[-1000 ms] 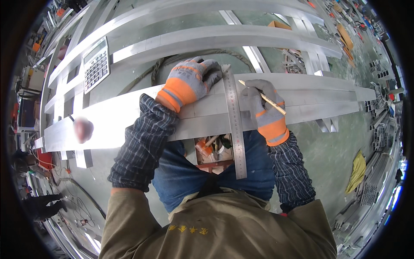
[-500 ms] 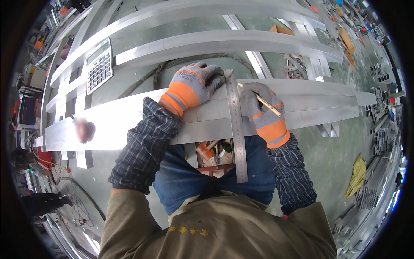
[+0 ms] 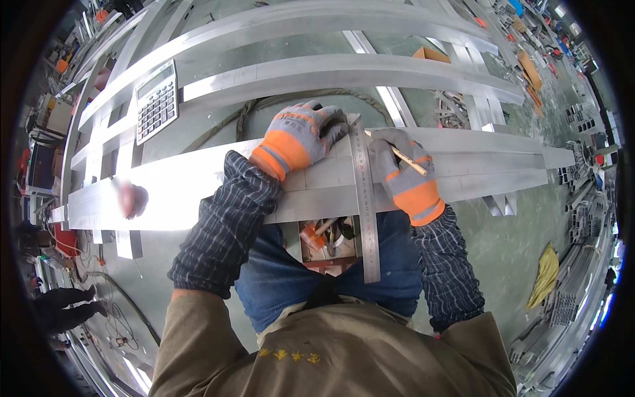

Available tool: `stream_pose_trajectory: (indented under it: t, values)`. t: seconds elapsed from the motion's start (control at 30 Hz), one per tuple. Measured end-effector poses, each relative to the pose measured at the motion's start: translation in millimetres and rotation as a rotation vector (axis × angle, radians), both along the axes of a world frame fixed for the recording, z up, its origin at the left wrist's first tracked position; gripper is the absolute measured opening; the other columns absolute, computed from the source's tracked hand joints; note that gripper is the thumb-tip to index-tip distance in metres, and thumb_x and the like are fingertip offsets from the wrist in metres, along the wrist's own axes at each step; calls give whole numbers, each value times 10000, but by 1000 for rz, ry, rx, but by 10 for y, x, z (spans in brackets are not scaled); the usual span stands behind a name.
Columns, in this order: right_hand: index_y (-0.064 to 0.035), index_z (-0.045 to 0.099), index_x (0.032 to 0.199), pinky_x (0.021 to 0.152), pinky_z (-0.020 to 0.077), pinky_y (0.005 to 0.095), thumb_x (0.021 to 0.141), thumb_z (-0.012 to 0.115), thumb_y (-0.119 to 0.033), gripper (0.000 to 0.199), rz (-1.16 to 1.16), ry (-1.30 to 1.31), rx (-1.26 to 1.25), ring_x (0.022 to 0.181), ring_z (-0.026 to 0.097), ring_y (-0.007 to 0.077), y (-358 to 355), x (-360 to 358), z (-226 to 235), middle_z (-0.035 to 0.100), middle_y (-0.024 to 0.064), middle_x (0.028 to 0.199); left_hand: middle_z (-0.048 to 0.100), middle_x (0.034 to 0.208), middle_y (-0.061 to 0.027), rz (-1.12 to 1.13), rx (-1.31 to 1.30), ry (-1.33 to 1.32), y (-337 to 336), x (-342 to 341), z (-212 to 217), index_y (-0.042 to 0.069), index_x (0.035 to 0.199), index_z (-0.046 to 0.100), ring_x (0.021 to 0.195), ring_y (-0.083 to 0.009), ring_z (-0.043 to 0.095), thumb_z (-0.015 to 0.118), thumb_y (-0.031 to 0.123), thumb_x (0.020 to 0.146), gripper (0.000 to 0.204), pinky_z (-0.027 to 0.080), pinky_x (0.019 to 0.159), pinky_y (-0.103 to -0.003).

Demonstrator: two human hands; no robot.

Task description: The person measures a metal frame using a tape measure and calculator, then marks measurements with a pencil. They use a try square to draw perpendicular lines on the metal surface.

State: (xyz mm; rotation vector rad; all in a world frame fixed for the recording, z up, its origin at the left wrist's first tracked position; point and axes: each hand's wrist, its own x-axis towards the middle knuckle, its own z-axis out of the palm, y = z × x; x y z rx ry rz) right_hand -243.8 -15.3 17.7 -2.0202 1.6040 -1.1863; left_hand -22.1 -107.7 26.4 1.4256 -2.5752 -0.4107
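A long flat aluminium bar (image 3: 198, 188) lies across in front of me. A steel square ruler (image 3: 366, 205) rests crosswise on it, its blade reaching down past the bar's near edge. My left hand (image 3: 301, 135), in a grey and orange glove, presses flat on the ruler's top end and on the bar. My right hand (image 3: 400, 169), gloved the same, holds a pencil (image 3: 397, 153) with its tip at the ruler's right edge.
More aluminium bars (image 3: 344, 66) lie parallel farther away, with a calculator (image 3: 157, 100) on them at the left. A small open box of tools (image 3: 327, 241) sits below the bar by my legs. Metal profiles are stacked at the right (image 3: 575, 291). A person stands at the lower left (image 3: 63, 301).
The view has shifted a little. My right hand with the pencil has moved slightly along the ruler's edge; my left hand stays pressed on the ruler.
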Motion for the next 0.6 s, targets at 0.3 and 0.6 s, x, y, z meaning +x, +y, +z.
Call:
stream_pose_trajectory:
  t: [0.3, 0.6]
  values:
    - [-67, 706, 1019, 743, 547, 456, 909, 668, -109, 124, 106, 216, -77, 829, 677, 378, 386, -108, 181, 716, 142, 927, 708, 1123, -196, 15, -59, 46, 29, 10, -22, 152, 1282, 698, 1049, -403, 672, 615, 446, 992, 420, 536, 962, -475]
    - [-52, 703, 950, 755, 552, 454, 837, 696, -87, 119, 224, 169, 308, 805, 673, 370, 1016, -198, 512, 710, 141, 882, 719, 1105, -215, 47, -64, -17, -45, -29, -129, 130, 1292, 688, 1065, -405, 664, 611, 429, 996, 427, 529, 975, -468]
